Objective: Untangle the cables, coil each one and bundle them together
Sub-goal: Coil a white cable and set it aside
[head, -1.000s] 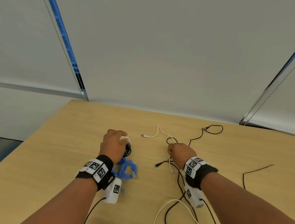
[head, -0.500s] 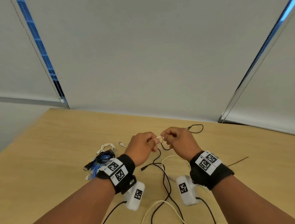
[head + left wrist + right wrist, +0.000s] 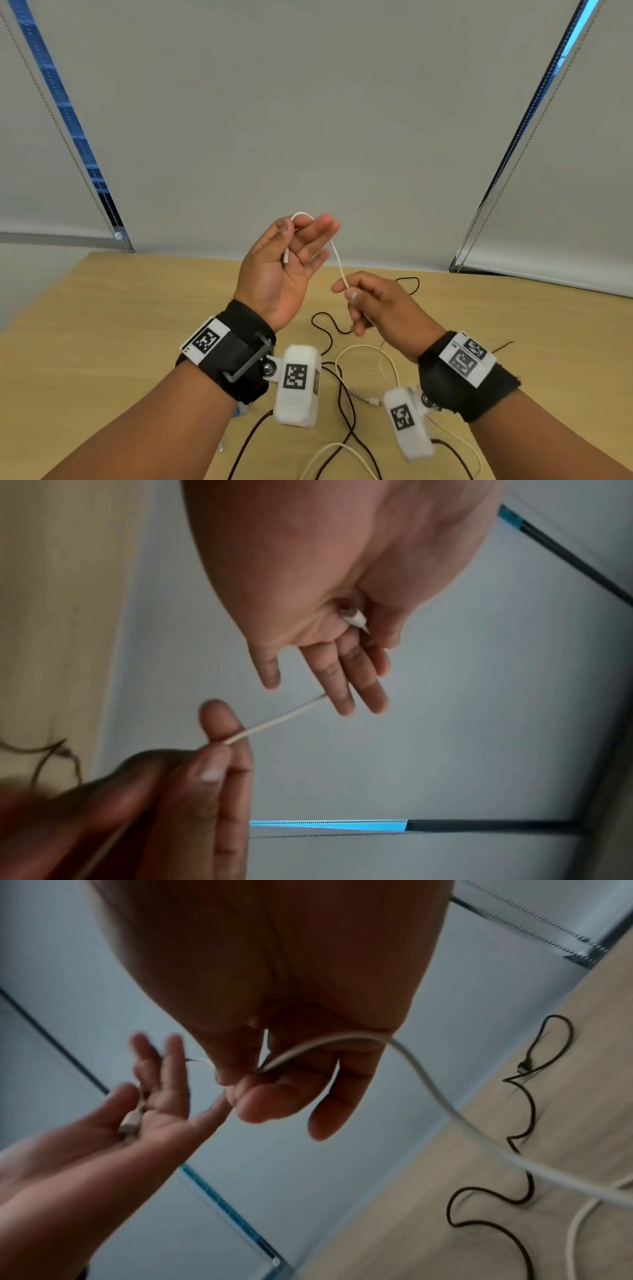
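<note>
My left hand [image 3: 291,253] is raised above the table, palm toward me. Its thumb pins the end of a white cable [image 3: 337,260] against the index finger, and the plug [image 3: 286,257] hangs across the palm. The cable arcs over the fingers and down to my right hand [image 3: 370,301], which pinches it between thumb and forefinger. From there it drops to the table in loose loops [image 3: 387,359]. In the left wrist view the plug [image 3: 354,618] lies at the thumb's base. A thin black cable [image 3: 325,325] snakes loose on the table under both hands.
The wooden table [image 3: 120,325] ends at grey roller blinds [image 3: 308,120]. More of the black cable [image 3: 527,1110] winds toward the far edge on the right. A scrap of blue cable [image 3: 238,411] peeks out under my left wrist.
Both hands have risen off the table with the white cable. The left hand has turned palm-up with its fingers spread, and the two hands have drawn apart along the cable.
</note>
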`<action>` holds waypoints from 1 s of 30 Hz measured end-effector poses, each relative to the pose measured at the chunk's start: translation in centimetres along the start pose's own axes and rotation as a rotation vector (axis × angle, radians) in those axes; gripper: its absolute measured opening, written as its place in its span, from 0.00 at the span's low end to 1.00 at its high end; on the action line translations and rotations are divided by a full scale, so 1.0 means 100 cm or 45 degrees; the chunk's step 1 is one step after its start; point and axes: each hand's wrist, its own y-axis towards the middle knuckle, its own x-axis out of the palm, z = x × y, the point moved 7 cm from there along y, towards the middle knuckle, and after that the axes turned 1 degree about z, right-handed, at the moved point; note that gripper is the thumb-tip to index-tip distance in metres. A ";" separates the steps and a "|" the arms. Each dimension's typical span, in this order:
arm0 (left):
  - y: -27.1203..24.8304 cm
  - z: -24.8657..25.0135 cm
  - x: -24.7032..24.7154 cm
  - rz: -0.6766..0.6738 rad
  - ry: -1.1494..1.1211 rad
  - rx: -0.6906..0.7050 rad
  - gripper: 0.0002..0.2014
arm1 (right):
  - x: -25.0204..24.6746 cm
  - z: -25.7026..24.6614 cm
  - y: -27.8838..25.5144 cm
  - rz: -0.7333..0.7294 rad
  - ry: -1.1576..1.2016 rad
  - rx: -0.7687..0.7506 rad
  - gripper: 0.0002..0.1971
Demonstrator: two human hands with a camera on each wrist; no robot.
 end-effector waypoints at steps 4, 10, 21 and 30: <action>0.000 0.017 -0.007 0.105 0.912 0.251 0.09 | 0.011 -0.017 -0.014 -0.104 -0.295 -0.088 0.10; -0.018 -0.027 0.000 -0.214 1.276 -0.002 0.13 | -0.028 -0.054 -0.009 0.223 -0.289 -0.241 0.08; -0.031 -0.038 0.011 -0.264 0.677 -0.182 0.11 | -0.023 -0.037 -0.012 0.161 0.200 -0.108 0.07; -0.031 -0.037 0.001 -0.187 0.468 -0.259 0.11 | -0.026 -0.027 -0.011 0.181 0.203 -0.074 0.07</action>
